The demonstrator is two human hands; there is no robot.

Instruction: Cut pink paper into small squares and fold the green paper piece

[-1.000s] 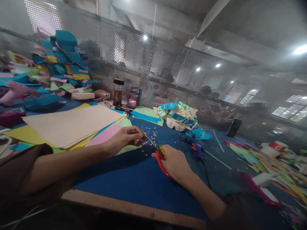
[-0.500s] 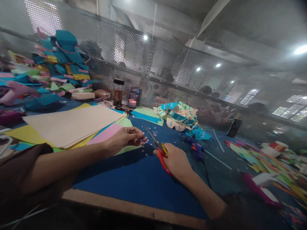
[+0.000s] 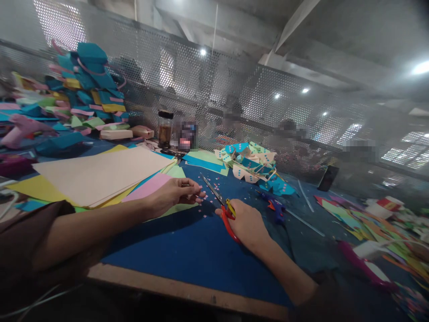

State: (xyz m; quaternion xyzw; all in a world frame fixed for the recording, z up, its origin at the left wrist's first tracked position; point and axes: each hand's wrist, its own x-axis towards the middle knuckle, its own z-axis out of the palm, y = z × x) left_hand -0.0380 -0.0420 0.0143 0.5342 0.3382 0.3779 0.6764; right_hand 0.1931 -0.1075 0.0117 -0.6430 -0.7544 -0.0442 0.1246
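Observation:
My right hand [image 3: 250, 226] is closed round the red and yellow handles of a pair of scissors [image 3: 224, 209]. The blades point up and to the left, nearly together. To their left is my left hand [image 3: 179, 194], its thumb and fingers pinched together near the blades. Whatever lies in that pinch is too small to make out. Tiny pink paper bits [image 3: 205, 216] are scattered on the blue table surface [image 3: 187, 255] around the blade tips. Beneath and behind my left hand lie a pink sheet [image 3: 147, 188] and pale green paper [image 3: 176, 171].
Large cream sheets [image 3: 103, 172] lie to the left, before a heap of folded paper shapes [image 3: 92, 89]. Dotted paper pieces [image 3: 251, 161] are piled at the back. A blue glue gun [image 3: 276, 210] rests on the right. A lidded jar [image 3: 165, 129] stands near the mesh screen [image 3: 208, 85].
Hardly anything differs. The scissors and my right hand have shifted very slightly; my left hand keeps its pinch in the same place.

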